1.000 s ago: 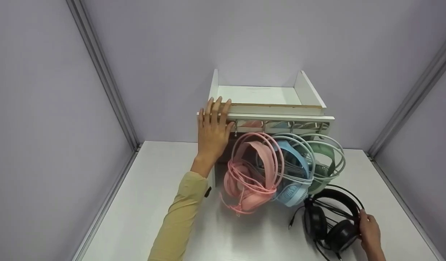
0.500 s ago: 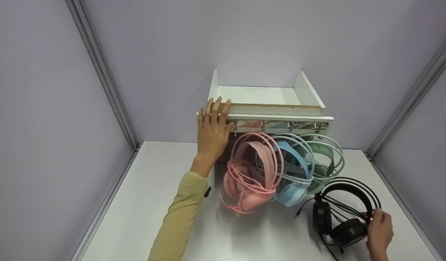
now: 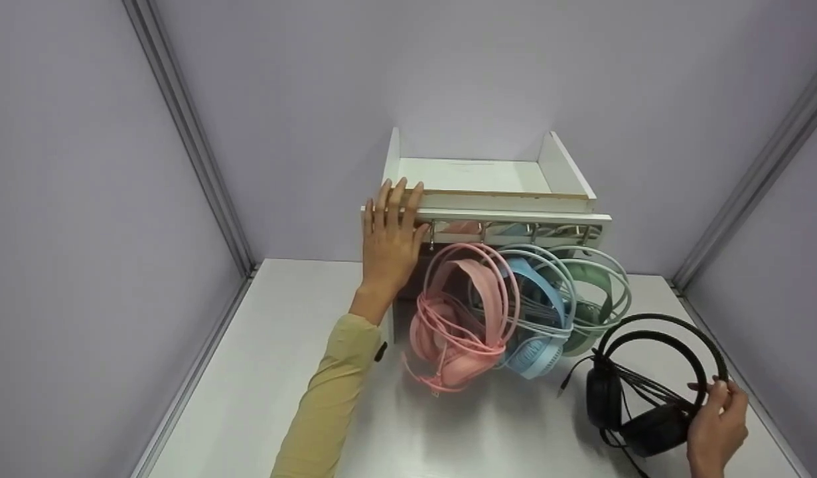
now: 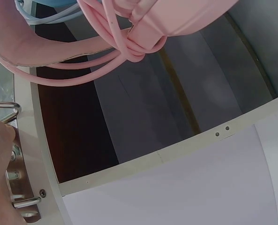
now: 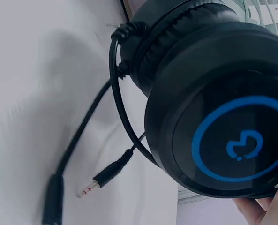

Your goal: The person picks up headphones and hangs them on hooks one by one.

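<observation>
My left hand rests on the upper left corner of a white rack, straight fingers over its top edge and thumb beside a metal hook. From the rack's hooks hang pink headphones, light blue headphones and green headphones. My right hand grips black headphones by the right side of the headband, right of the rack. In the right wrist view, an earcup with a blue ring hides most of that hand; a cable with an audio plug dangles below.
A shallow white tray forms the rack's top. The rack stands on a white table, with grey panel walls behind and at both sides. In the left wrist view, a metal hook sits near my hand.
My right hand has moved right and slightly up with the black headphones, whose headband now shows as a wide loop facing the camera. My left hand and the rack have stayed put.
</observation>
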The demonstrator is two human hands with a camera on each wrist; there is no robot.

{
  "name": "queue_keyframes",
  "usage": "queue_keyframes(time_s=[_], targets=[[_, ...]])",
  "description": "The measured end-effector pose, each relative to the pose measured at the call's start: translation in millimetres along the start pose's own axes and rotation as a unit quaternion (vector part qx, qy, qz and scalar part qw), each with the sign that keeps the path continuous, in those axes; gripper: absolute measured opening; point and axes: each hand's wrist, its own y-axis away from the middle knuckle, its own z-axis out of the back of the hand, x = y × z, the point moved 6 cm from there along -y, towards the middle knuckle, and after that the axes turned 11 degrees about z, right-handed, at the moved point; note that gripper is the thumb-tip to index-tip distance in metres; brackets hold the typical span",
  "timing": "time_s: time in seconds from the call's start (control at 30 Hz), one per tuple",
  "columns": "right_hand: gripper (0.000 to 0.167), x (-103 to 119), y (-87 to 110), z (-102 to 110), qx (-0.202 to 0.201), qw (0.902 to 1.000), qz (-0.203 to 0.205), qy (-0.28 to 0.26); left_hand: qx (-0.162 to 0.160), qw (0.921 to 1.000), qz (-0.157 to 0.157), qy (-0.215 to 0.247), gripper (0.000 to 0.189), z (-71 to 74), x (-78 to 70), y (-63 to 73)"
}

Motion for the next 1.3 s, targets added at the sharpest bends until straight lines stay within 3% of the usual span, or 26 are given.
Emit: queue_keyframes(time_s=[0.13,0.47,0.53,0.73,1.03,1.13,1.3], targets=[[0.042,3,-2.3,8,-0.008,0.9999,-0.001,-0.015,-0.003,1.0,-0.002,0.001,0.059,1.4,-0.7,0.5],[0.024,18,-3.7,31,-0.022,0.9941,0.004,-0.106,-0.008,1.0,-0.005,0.002,0.059,2.6,-1.9,-0.1],[0.022,22,-2.4,35,-0.03,0.9891,0.001,-0.144,-0.009,0.9999,-0.006,0.0,0.059,2.9,-2.2,-0.2],[0.018,40,4.9,38,-0.063,0.9594,-0.001,-0.275,-0.011,0.9999,-0.004,-0.001,0.059,4.5,-2.2,-0.5],[0.016,72,23.4,35,-0.064,0.9298,0.019,-0.362,-0.006,1.0,-0.003,0.004,0.059,3.2,-1.4,0.8],[0.017,83,29.4,32,-0.053,0.9238,0.029,-0.378,-0.006,0.9999,0.0,0.009,0.059,3.6,-0.6,0.6],[0.02,102,40.2,31,-0.038,0.9247,0.031,-0.377,-0.001,0.9999,0.0,0.01,0.059,2.5,-0.6,-0.2]])
